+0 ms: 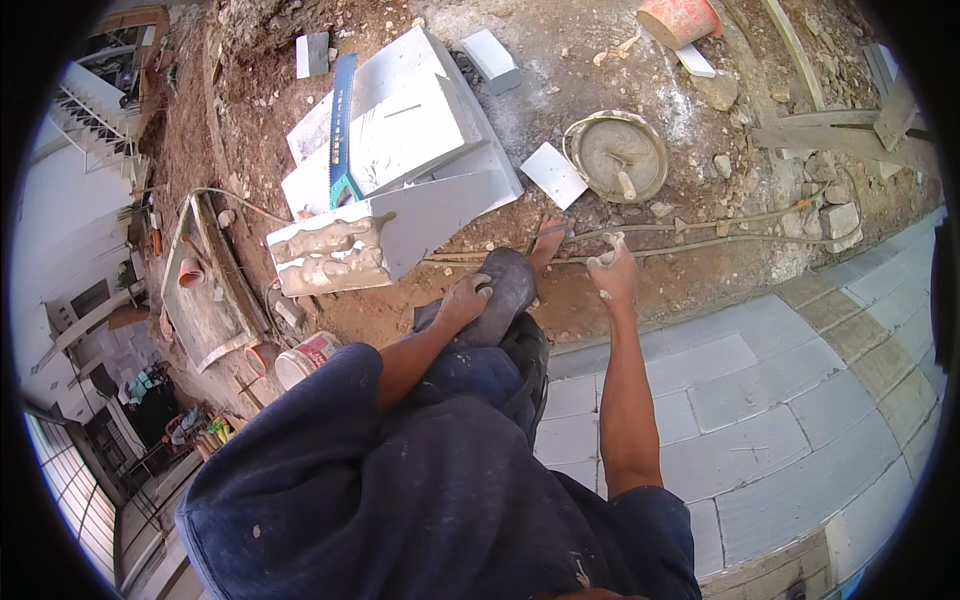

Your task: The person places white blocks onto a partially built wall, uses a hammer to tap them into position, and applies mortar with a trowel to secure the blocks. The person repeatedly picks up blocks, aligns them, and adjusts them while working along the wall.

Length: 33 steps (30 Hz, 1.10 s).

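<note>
My left hand [465, 300] rests on my dark-trousered knee, fingers loosely bent and apart. My right hand [612, 268] hangs over the dirt, smeared with pale mortar, index finger extended and nothing evident in it. My bare foot [550, 240] is on the ground between them. Left of my knee, a white block [420, 235] has thick mortar [325, 250] on its end face, beside stacked white panels [400, 120]. A teal-handled saw [342, 130] lies on the stack. A bucket of mortar [630, 185] with a trowel inside stands beyond my right hand, beside a small white block [553, 175].
A hose [740, 230] crosses the dirt at right; timbers [840, 140] and an orange bucket [680, 22] lie behind. A pale block pavement [750, 440] spans the lower right. A framed board [215, 300], a white bucket [300, 365] and a building with stairs are at left.
</note>
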Each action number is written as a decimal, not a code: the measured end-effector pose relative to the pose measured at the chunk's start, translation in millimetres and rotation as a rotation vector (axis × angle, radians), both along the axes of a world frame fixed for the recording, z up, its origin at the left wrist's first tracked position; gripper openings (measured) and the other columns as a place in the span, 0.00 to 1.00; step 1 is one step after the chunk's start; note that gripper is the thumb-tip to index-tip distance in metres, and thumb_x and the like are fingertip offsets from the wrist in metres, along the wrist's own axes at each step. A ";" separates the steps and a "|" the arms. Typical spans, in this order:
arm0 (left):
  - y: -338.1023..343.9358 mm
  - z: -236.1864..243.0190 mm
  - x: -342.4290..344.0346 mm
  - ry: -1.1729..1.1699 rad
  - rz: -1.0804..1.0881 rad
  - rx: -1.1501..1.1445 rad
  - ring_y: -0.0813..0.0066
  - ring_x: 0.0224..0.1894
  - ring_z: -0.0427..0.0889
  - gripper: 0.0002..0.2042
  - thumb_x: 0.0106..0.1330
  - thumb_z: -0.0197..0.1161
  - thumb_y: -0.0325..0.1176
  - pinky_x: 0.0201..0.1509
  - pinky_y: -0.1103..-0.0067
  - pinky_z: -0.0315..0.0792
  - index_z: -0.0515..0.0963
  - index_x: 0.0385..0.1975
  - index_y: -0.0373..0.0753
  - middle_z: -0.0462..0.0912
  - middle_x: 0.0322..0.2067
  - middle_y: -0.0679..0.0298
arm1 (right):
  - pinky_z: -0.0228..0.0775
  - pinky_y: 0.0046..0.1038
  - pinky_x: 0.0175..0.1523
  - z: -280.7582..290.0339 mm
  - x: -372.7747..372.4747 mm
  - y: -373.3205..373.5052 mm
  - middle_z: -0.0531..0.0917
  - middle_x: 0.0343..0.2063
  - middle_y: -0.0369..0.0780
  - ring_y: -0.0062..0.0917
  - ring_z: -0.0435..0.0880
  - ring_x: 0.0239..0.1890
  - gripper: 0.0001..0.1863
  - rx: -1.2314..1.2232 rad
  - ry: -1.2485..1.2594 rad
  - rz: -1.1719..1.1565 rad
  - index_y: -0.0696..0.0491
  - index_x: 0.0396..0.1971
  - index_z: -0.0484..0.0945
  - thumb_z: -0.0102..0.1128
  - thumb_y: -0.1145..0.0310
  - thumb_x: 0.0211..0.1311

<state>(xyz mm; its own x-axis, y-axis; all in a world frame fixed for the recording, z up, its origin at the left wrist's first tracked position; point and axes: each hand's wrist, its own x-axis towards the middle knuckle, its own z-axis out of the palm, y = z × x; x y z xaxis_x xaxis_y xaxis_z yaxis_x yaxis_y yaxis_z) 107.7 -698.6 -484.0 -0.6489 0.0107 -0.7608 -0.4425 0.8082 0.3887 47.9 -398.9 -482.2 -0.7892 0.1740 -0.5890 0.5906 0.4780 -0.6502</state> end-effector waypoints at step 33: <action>66.4 93.4 -71.2 0.138 1.230 0.922 0.54 0.62 0.71 0.30 0.70 0.47 0.55 0.59 0.58 0.70 0.62 0.67 0.47 0.68 0.64 0.56 | 0.48 0.51 0.65 149.7 67.7 -58.8 0.63 0.55 0.56 0.51 0.62 0.60 0.60 0.193 0.547 0.018 0.69 0.61 0.58 0.79 0.51 0.28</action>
<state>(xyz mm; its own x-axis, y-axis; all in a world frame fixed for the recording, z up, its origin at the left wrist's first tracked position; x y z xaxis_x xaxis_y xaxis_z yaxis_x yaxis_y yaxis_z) 36.5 -632.3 -390.6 -0.6711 -0.1484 -0.7264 -0.5531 -0.5522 0.6238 115.6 -457.7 -332.6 -0.9737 0.2215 -0.0531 0.1835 0.6250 -0.7587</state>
